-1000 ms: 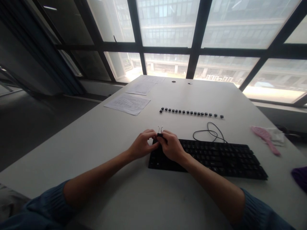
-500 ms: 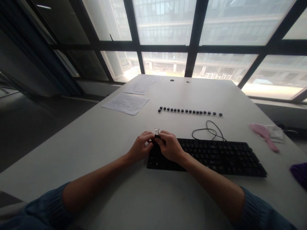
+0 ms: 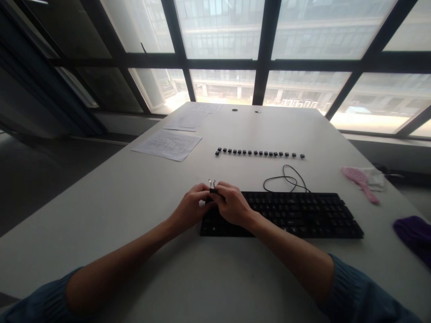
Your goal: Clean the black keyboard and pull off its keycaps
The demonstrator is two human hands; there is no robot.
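Above the left end of a black keyboard [image 3: 292,215], my two hands meet around a small keycap puller [image 3: 213,190] with a black body and two thin metal prongs pointing away from me. My right hand [image 3: 233,204] is closed, thumb and fingers on the puller's body. My left hand [image 3: 190,207] pinches at the same body from the other side; its fingertips are partly hidden. Between the prongs I can make out nothing. Farther back on the white table lies a row of several black keycaps [image 3: 255,153], with one out of line at its left end.
A thin black cable [image 3: 286,178] loops behind the keyboard. Paper sheets [image 3: 168,144] lie at the back left. On the right are a pink hairbrush [image 3: 360,179], a white cloth or tissue [image 3: 375,179] and a purple cloth [image 3: 412,235]. Windows stand beyond the table [image 3: 101,206].
The whole view has shifted slightly, so everything sits a little farther left in the picture. My hands keep nearly the same hold on the keycap puller over the keyboard.
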